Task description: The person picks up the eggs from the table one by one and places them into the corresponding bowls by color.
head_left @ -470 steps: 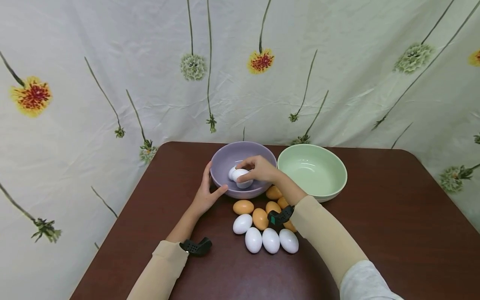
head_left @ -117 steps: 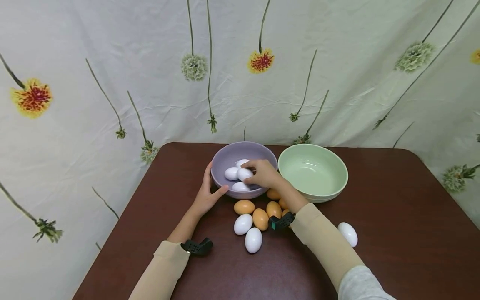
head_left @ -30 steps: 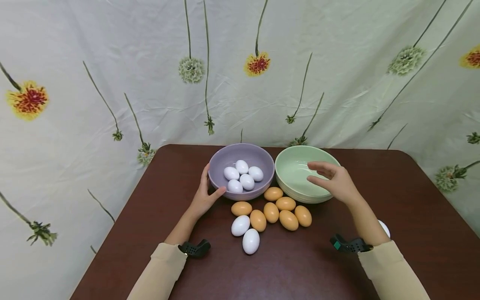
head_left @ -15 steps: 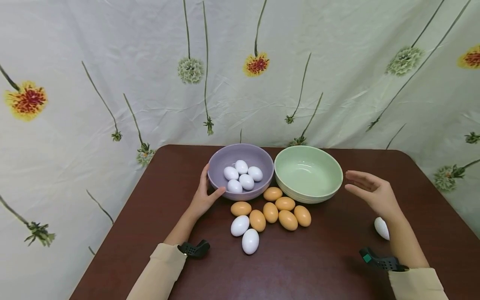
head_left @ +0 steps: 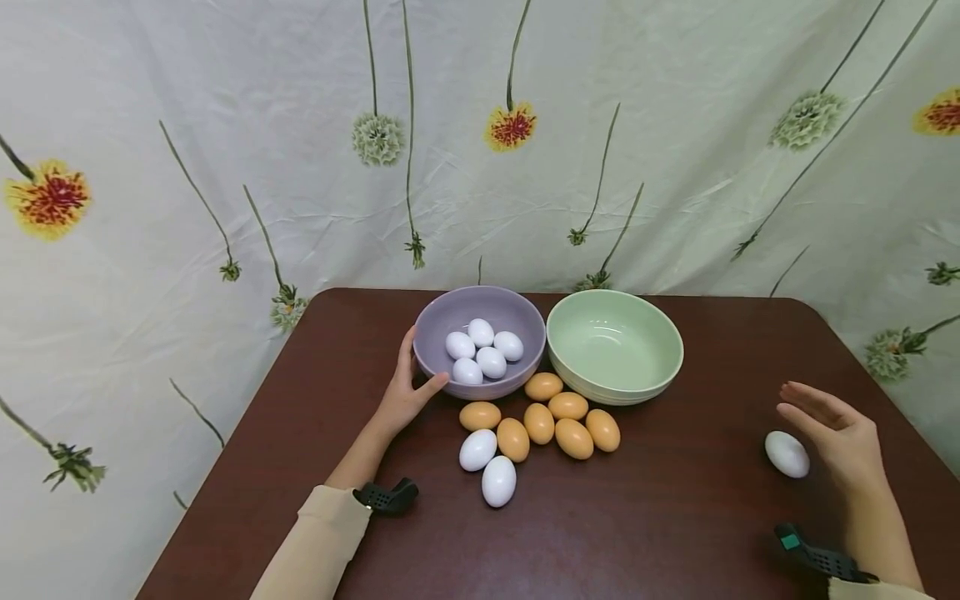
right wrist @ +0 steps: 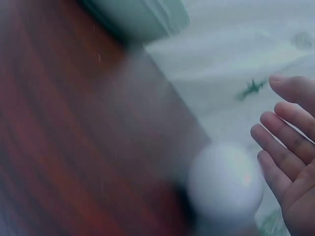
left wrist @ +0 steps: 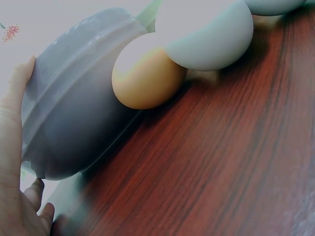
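The purple bowl [head_left: 435, 379] stands at the back of the table with several white eggs [head_left: 491, 362] in it. My left hand [head_left: 401, 400] holds its left side, thumb at the near rim; in the left wrist view the fingertips [left wrist: 35, 192] are by its base. My right hand [head_left: 843, 437] is at the far right with nothing in it, its fingers apart and slightly bent. Just left of that hand a lone white egg [head_left: 787, 454] lies on the table; it shows blurred beside the fingers in the right wrist view.
A green bowl [head_left: 615, 346] with nothing in it stands against the purple bowl's right side. In front of the bowls lie several brown eggs [head_left: 574, 438] in a loose cluster. Two white eggs [head_left: 498, 482] lie at its near left. A flowered cloth [head_left: 675, 125] hangs behind the table [head_left: 637, 533].
Since the oldest frame, white eggs have gone from the table into the purple bowl, and one to the far right. Lately my right hand has moved right from the green bowl; the left stays.
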Action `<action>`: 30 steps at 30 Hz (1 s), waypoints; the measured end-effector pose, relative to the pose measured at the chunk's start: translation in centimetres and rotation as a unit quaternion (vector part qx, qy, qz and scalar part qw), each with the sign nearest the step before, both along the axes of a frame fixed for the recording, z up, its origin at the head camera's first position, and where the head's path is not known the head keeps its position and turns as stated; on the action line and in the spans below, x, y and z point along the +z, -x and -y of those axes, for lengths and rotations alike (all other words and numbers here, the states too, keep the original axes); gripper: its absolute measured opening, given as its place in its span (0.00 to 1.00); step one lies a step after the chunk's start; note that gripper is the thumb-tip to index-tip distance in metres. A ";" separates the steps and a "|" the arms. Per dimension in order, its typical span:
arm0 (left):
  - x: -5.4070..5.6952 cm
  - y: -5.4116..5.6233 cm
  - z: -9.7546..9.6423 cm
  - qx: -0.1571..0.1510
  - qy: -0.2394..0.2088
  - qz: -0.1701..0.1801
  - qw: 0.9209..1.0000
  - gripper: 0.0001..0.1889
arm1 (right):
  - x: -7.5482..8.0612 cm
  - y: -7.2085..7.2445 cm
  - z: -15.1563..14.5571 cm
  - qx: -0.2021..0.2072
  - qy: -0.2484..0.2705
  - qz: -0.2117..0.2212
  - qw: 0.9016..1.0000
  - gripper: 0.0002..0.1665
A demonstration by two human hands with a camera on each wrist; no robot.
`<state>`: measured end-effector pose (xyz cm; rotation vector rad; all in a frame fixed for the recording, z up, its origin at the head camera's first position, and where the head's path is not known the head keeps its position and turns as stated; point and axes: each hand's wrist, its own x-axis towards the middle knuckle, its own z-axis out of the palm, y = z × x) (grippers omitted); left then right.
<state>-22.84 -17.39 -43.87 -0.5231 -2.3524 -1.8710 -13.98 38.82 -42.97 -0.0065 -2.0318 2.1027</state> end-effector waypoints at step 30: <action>0.1 -0.1 0.1 -0.002 -0.007 -0.004 1.000 0.49 | -3.2 -1.8 -3.1 -0.009 -0.003 0.083 0.996 0.23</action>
